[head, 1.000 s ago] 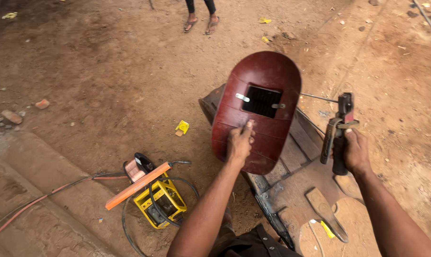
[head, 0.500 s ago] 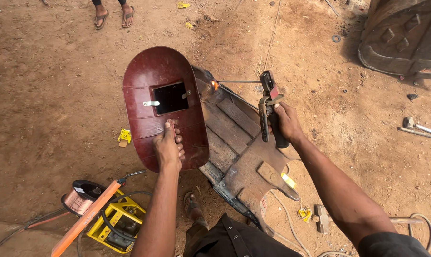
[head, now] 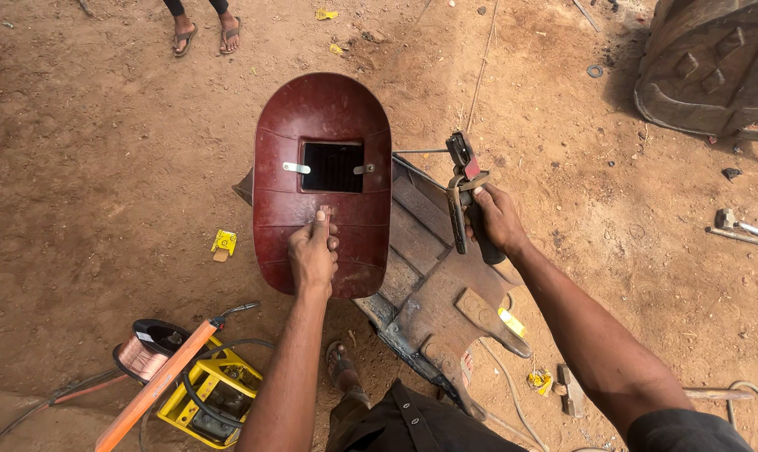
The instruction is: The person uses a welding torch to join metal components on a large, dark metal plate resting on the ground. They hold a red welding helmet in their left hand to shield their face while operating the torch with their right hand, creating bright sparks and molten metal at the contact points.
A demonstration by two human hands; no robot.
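My left hand (head: 314, 254) grips the handle on the inside of a dark red welding shield (head: 322, 113), held up with its dark window facing me. My right hand (head: 496, 219) is closed on an electrode holder (head: 461, 180), whose thin rod (head: 419, 151) points left toward the shield. Both are held over a rusty metal workpiece (head: 433, 289) lying on the dirt ground. The shield hides the far left part of the workpiece.
A yellow welding machine (head: 203, 393) with an orange bar (head: 157, 387) and a copper wire spool (head: 143, 351) sits at lower left. A person's sandalled feet (head: 203, 33) stand at the top. A large metal part (head: 714, 67) lies top right, tools (head: 734, 228) at right.
The view has swung, so the shield and workpiece now sit nearer the centre. The shield has turned flat-on to me. My right hand still holds the electrode holder.
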